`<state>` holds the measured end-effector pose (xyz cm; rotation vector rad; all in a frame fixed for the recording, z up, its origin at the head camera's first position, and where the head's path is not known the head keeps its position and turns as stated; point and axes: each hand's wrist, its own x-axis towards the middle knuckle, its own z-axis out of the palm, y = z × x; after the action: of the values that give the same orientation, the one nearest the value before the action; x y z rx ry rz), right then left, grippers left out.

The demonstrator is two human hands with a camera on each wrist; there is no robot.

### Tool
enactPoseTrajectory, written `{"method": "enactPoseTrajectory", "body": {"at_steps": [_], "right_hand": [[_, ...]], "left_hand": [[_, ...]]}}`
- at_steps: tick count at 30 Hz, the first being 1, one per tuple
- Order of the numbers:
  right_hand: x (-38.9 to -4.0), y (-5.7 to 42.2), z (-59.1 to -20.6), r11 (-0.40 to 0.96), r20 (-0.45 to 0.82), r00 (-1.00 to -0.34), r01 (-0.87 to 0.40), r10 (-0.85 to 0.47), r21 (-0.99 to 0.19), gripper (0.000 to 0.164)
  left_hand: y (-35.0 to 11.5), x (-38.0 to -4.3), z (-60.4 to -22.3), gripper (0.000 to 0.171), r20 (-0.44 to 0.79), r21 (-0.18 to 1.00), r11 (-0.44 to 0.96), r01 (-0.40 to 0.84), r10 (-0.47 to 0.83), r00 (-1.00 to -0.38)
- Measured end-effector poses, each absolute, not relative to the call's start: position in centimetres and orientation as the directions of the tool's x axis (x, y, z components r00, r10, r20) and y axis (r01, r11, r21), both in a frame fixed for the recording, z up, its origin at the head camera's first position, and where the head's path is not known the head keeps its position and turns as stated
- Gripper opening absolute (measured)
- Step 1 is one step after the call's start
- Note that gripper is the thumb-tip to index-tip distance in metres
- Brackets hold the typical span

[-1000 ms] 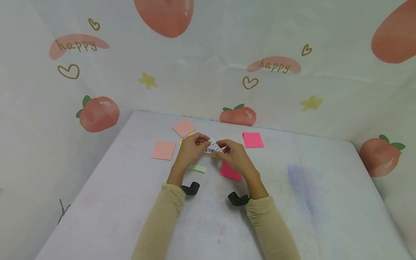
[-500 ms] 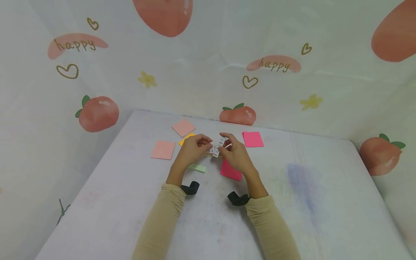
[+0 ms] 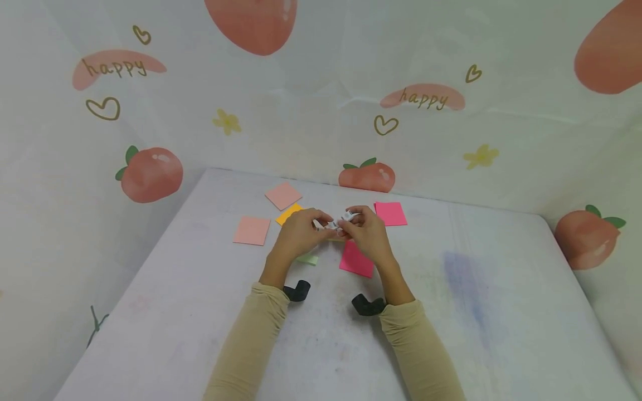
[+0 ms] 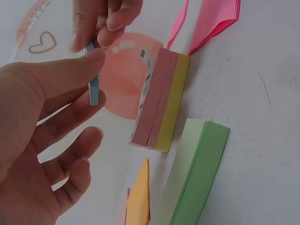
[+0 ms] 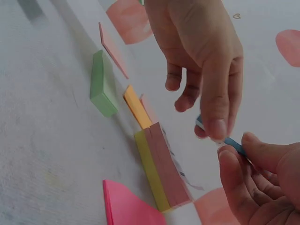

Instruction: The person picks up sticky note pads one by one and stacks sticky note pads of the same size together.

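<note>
Between my two hands is a narrow blue sticky-note pad (image 4: 94, 91), whose white side (image 3: 348, 215) shows in the head view. My left hand (image 3: 302, 234) pinches one end between thumb and fingers. The thumb and forefinger of my right hand (image 3: 368, 234) grip the other end; fingers partly cover the pad. Below the hands stands a narrow block of mauve and yellow sticky notes (image 4: 161, 101), with a curling white printed strip (image 4: 143, 86) along its far side. Nearer my left wrist is a narrow green sticky-note pad (image 4: 199, 173).
On the white table lie two salmon square pads (image 3: 252, 230) at left and an orange one (image 3: 288, 214) beside the left hand. One hot-pink pad (image 3: 357, 259) is under the right hand, another (image 3: 391, 214) behind it. A printed curtain (image 3: 311, 111) stands behind.
The right hand first turned the small pad upright, apart from the left fingers. Now the left hand has moved right and pinches it too, and the pad is tilted between both hands.
</note>
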<state>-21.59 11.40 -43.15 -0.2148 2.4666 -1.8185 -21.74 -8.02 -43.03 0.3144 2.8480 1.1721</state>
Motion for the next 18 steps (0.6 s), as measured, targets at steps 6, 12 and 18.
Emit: {"method": "enactPoseTrajectory", "body": {"at_steps": [6,12,18], "right_hand": [[-21.7,12.3,-42.5,0.324,0.019,-0.978,-0.087,-0.206,-0.942,0.036],[-21.9,12.6,-42.6,0.332,0.066,-0.97,-0.144,-0.236,-0.932,0.031],[-22.0,12.5,-42.8,0.324,0.068,-0.972,-0.14,-0.225,-0.936,0.03]], "left_hand": [[-8.3,-21.8,-42.9,0.03,0.09,0.692,0.688,0.221,0.221,-0.971],[-8.8,-22.1,-43.2,0.029,0.101,0.739,0.623,0.255,0.272,-0.957],[-9.4,-22.3,-43.5,0.027,0.061,0.831,0.524,0.187,0.248,-0.967]]}}
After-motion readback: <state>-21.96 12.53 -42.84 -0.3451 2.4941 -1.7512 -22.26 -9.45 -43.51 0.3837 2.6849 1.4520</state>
